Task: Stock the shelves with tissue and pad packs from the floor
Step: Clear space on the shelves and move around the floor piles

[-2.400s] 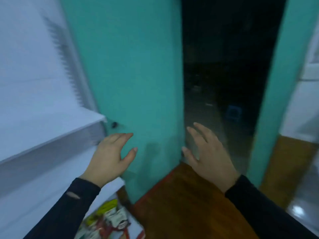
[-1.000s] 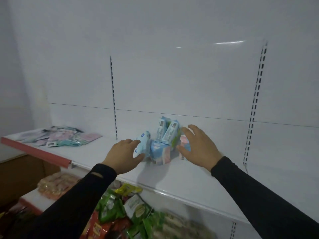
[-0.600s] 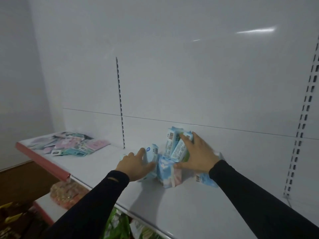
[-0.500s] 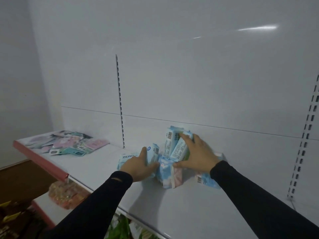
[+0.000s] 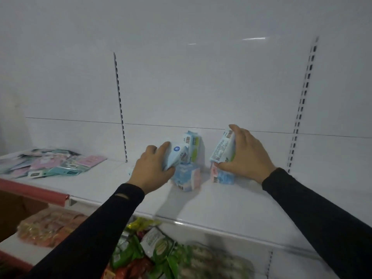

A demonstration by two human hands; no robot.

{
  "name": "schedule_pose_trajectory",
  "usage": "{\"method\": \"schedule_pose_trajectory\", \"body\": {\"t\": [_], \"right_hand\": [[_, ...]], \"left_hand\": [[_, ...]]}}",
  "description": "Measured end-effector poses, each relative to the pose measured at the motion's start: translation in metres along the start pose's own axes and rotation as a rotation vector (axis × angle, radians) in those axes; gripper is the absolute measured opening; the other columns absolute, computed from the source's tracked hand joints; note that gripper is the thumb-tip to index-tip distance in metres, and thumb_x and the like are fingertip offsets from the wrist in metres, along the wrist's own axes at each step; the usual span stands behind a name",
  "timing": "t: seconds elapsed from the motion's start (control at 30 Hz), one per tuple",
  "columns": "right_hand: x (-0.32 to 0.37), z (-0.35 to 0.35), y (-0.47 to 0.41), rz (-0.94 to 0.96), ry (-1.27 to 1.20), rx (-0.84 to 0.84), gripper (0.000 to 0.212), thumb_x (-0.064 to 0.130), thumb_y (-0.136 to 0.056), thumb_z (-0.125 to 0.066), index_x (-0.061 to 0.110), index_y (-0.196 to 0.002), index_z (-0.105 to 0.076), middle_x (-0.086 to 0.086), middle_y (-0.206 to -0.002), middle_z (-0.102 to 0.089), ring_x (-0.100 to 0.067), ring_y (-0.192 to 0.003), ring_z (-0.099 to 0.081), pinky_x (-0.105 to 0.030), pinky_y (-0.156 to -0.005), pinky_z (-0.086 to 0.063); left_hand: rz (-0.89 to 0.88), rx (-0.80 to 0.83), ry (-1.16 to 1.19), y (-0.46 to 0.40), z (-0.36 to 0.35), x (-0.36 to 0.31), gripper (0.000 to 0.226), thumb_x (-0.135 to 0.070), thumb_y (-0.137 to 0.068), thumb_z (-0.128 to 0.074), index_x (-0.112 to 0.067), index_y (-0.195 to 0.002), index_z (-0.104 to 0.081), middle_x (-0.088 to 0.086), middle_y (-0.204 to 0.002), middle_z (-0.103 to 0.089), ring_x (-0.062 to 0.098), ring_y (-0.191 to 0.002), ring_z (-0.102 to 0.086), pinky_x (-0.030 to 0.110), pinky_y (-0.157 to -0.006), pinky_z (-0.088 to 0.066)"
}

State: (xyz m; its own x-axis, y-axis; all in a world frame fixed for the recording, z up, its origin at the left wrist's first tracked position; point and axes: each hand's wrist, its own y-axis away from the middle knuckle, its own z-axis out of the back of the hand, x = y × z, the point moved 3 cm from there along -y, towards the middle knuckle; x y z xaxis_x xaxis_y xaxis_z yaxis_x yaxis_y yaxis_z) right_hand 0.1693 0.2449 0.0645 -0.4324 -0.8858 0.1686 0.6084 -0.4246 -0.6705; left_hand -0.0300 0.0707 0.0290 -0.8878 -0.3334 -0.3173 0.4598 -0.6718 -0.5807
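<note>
Head view: flat pad packs (image 5: 54, 164) already lie far left on the white shelf (image 5: 211, 202). The left hand (image 5: 151, 170) grasps a tilted blue tissue pack (image 5: 173, 156); beside it, the right hand (image 5: 244, 156) clasps another pack (image 5: 222, 148) above a lying one. Stocking looks barely begun; the floor is unseen.

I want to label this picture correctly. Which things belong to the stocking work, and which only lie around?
Belong to the work:
left hand
right hand
blue tissue packs
white shelf

Only lying around:
flat pink and teal packets
green snack bags
orange packs
</note>
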Motion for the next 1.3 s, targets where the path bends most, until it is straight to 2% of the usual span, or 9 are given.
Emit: {"method": "schedule_pose_trajectory", "body": {"t": [0.2, 0.3, 0.37, 0.6, 0.7, 0.8, 0.9, 1.13, 1.3], "right_hand": [[-0.009, 0.071, 0.111, -0.168, 0.203, -0.001, 0.115, 0.055, -0.061, -0.077, 0.015, -0.149, -0.016, -0.003, -0.143, -0.026, -0.02, -0.126, -0.035, -0.036, -0.109, -0.029], [-0.029, 0.119, 0.182, -0.288, 0.273, -0.008, 0.121, 0.052, -0.061, -0.079, 0.006, -0.15, -0.012, -0.008, -0.145, -0.03, -0.023, -0.13, -0.033, -0.038, -0.111, -0.028], [-0.048, 0.154, 0.238, -0.384, 0.328, -0.082, 0.119, 0.049, -0.058, -0.081, -0.002, -0.147, -0.02, -0.014, -0.141, -0.038, -0.027, -0.13, -0.037, -0.042, -0.109, -0.033], [-0.082, 0.299, 0.458, -0.798, 0.521, -0.102, 0.111, 0.054, -0.058, -0.078, 0.009, -0.144, -0.024, -0.007, -0.135, -0.038, -0.024, -0.121, -0.04, -0.036, -0.104, -0.035], [-0.081, 0.362, 0.567, -0.964, 0.636, -0.113, 0.112, 0.056, -0.062, -0.077, 0.008, -0.146, -0.021, -0.011, -0.14, -0.035, -0.026, -0.126, -0.036, -0.04, -0.11, -0.029], [-0.076, 0.421, 0.677, -1.158, 0.691, -0.121, 0.117, 0.057, -0.064, -0.075, 0.005, -0.149, -0.013, -0.013, -0.147, -0.028, -0.028, -0.135, -0.027, -0.04, -0.115, -0.021], [-0.069, 0.469, 0.779, -1.344, 0.737, -0.11, 0.118, 0.056, -0.062, -0.075, 0.005, -0.149, -0.014, -0.014, -0.144, -0.029, -0.029, -0.132, -0.03, -0.04, -0.112, -0.026], [-0.048, 0.524, 0.957, -1.721, 0.739, -0.103, 0.12, 0.056, -0.059, -0.077, 0.003, -0.148, -0.016, -0.015, -0.143, -0.032, -0.033, -0.13, -0.032, -0.041, -0.108, -0.029], [-0.047, 0.526, 1.048, -1.943, 0.671, -0.087, 0.122, 0.062, -0.064, -0.073, 0.003, -0.15, -0.009, -0.016, -0.147, -0.026, -0.033, -0.134, -0.028, -0.04, -0.111, -0.028]], "left_hand": [[-0.334, 0.05, 0.094, 0.041, -0.011, -0.071, 0.065, -0.049, -0.078, -0.053, -0.033, -0.137, -0.032, 0.013, -0.125, -0.047, 0.034, -0.105, -0.051, 0.04, -0.087, -0.043], [-0.448, 0.114, 0.172, 0.064, -0.03, -0.124, 0.069, -0.047, -0.078, -0.058, -0.027, -0.141, -0.038, 0.013, -0.13, -0.045, 0.033, -0.114, -0.049, 0.041, -0.092, -0.043], [-0.548, 0.162, 0.215, 0.083, -0.043, -0.169, 0.072, -0.05, -0.077, -0.053, -0.025, -0.142, -0.038, 0.015, -0.132, -0.045, 0.034, -0.115, -0.049, 0.042, -0.093, -0.044], [-0.957, 0.359, 0.397, 0.197, -0.087, -0.372, 0.073, -0.055, -0.072, -0.049, -0.021, -0.136, -0.044, 0.016, -0.127, -0.049, 0.036, -0.101, -0.055, 0.042, -0.084, -0.049], [-1.163, 0.436, 0.447, 0.264, -0.104, -0.474, 0.067, -0.046, -0.073, -0.059, -0.019, -0.133, -0.045, 0.017, -0.12, -0.052, 0.038, -0.097, -0.057, 0.043, -0.08, -0.051], [-1.326, 0.507, 0.499, 0.342, -0.118, -0.573, 0.069, -0.051, -0.072, -0.052, -0.021, -0.133, -0.044, 0.017, -0.118, -0.053, 0.037, -0.093, -0.058, 0.045, -0.078, -0.053], [-1.455, 0.587, 0.522, 0.423, -0.13, -0.659, 0.075, -0.053, -0.07, -0.05, -0.02, -0.137, -0.045, 0.017, -0.122, -0.05, 0.036, -0.096, -0.057, 0.044, -0.081, -0.052], [-1.673, 0.83, 0.55, 0.594, -0.149, -0.796, 0.08, -0.061, -0.067, -0.045, -0.026, -0.14, -0.044, 0.008, -0.134, -0.044, 0.028, -0.11, -0.053, 0.036, -0.09, -0.044], [-1.924, 0.892, 0.575, 0.693, -0.181, -0.872, 0.073, -0.054, -0.072, -0.055, -0.021, -0.136, -0.048, 0.007, -0.124, -0.05, 0.028, -0.102, -0.055, 0.04, -0.087, -0.048]]}}
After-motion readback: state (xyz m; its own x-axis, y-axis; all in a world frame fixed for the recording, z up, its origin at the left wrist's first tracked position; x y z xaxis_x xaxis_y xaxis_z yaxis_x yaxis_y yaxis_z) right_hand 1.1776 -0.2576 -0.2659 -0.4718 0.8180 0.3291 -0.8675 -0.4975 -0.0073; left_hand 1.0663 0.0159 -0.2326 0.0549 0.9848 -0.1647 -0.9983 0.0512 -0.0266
